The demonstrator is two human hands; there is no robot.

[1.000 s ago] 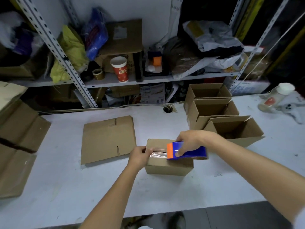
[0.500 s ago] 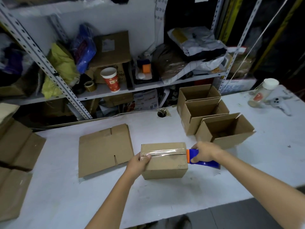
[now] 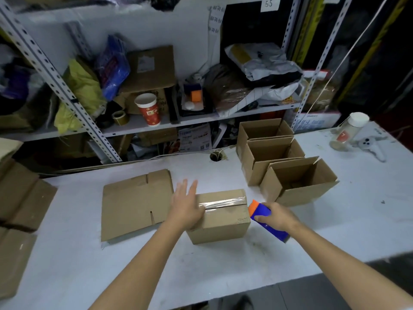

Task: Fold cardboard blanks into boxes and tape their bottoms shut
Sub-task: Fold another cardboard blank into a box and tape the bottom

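Far left, we've got a stack of flat cardboard (image 3: 21,198) at the table's edge. Next comes a single unfolded blank (image 3: 136,202), lying flat on the white table (image 3: 223,265) just beside our box. Above it, on the shelf behind, stands a red paper cup (image 3: 148,109).

Centre now: our left hand (image 3: 185,206) lies on the left end of the folded box (image 3: 220,229), palm down, fingers straight and spread apart, the fingertips reaching out past the far corner. The box sits in the middle of the table with its bottom facing up, and a strip of clear tape (image 3: 223,201) runs along the seam from end to end.

Just off the box's right edge, our right hand (image 3: 279,217) has its fingers wrapped round the blue tape dispenser (image 3: 263,217), orange end pointing at the box corner.

Further right, a row of three open boxes (image 3: 257,173) stands upright, touching one another. Beyond them, near the far right, a white-capped bottle (image 3: 348,133) leans on the tabletop.
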